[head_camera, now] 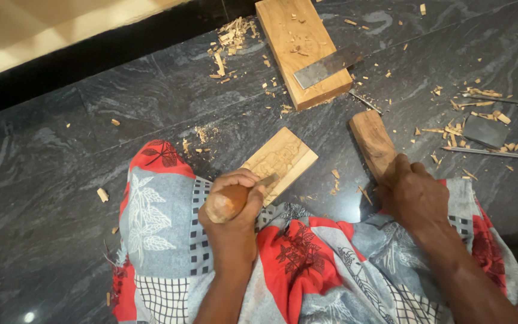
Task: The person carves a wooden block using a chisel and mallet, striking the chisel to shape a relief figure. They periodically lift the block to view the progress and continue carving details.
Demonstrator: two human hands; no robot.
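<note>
Low in the frame's centre, over the patterned cloth (307,264), the left hand (235,204) fists around a wooden-handled chisel (229,201) pointing upper right onto the carved panel (280,161), while the right hand (412,195) clasps a wooden mallet (373,143) angled toward upper left.

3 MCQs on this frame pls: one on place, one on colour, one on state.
1. Where does the flat metal blade lie?
A. on the large wooden block
B. on the cloth
C. in the right hand

2. What colour is the floor?
A. white
B. dark grey
C. green

3. What is the left hand doing?
A. resting open
B. gripping a chisel handle
C. holding a pencil

A: the blade rests across the block's near end.
B: the stone is dark grey with pale veins.
B: fingers wrap the handle, tip on the carved panel.
</note>
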